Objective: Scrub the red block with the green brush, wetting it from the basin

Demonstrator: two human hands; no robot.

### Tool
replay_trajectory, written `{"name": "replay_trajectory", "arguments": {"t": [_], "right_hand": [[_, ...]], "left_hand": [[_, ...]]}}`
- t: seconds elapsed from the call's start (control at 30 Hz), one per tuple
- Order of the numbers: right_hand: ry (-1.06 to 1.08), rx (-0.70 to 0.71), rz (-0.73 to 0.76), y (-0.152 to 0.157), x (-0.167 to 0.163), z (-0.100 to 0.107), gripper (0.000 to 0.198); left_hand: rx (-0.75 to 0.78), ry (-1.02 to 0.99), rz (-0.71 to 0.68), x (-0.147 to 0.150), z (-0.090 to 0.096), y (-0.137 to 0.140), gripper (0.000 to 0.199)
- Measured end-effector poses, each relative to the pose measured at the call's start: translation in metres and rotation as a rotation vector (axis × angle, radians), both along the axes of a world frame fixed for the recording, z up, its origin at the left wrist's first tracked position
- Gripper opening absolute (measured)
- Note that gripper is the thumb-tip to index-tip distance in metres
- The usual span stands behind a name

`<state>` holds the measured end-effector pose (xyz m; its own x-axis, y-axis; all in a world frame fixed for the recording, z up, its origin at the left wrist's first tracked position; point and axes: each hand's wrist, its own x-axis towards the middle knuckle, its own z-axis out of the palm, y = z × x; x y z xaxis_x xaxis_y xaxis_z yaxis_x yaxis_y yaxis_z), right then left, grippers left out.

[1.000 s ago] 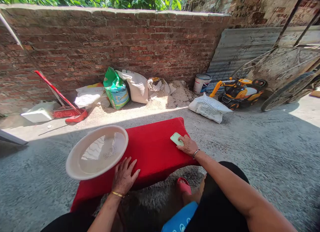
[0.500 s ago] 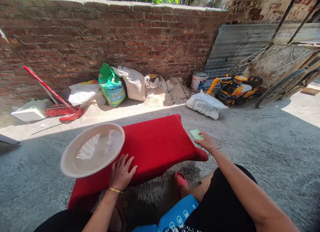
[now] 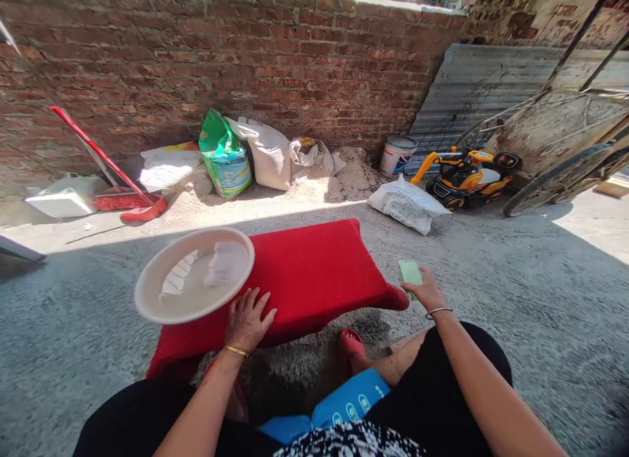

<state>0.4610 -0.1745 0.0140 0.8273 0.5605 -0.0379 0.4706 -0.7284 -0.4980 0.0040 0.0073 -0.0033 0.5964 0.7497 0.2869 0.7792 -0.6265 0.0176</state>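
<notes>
Moved: phone (image 3: 409, 271), from over the red cloth (image 3: 319, 267) to just past its right end. Concrete floor (image 3: 484, 267) there gives room. Cloth looks soft, near edge drooping. Water basin (image 3: 147, 299) likely heavy, liable to slop. Left hand (image 3: 248, 322): spread on cloth beside basin. Right hand (image 3: 430, 292): pinching phone, presumably light, stiff, slick, breakable; best held by long sides.

A brick wall (image 3: 314, 77), rough grey ground (image 3: 540, 286), sacks (image 3: 269, 157) and a toy digger (image 3: 472, 178) show an outdoor yard
</notes>
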Motion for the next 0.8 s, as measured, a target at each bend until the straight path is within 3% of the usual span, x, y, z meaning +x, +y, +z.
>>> {"name": "replay_trajectory", "arguments": {"t": [0.13, 0.3, 0.47, 0.6, 0.67, 0.8], "right_hand": [[0.162, 0.313, -0.044, -0.004, -0.058, -0.005, 0.105], [0.371, 0.516, -0.16, -0.011, -0.122, -0.027, 0.076], [0.363, 0.448, -0.199, -0.016, -0.173, -0.038, 0.057], [0.282, 0.281, 0.009, -0.007, -0.229, -0.037, 0.056], [0.212, 0.274, 0.155, 0.001, -0.248, -0.038, 0.052], [-0.118, 0.334, 0.321, 0.016, -0.25, -0.043, 0.044]], "left_hand": [[-0.032, 0.017, 0.019, 0.002, 0.002, -0.001, 0.044], [-0.061, 0.046, 0.058, 0.011, 0.004, -0.007, 0.044], [-0.104, 0.15, 0.075, 0.017, 0.013, -0.012, 0.045], [-0.162, 0.214, 0.038, 0.014, 0.021, -0.012, 0.048], [-0.175, 0.226, 0.025, 0.012, 0.023, -0.012, 0.049], [-0.176, 0.233, 0.018, 0.012, 0.024, -0.012, 0.049]]}}
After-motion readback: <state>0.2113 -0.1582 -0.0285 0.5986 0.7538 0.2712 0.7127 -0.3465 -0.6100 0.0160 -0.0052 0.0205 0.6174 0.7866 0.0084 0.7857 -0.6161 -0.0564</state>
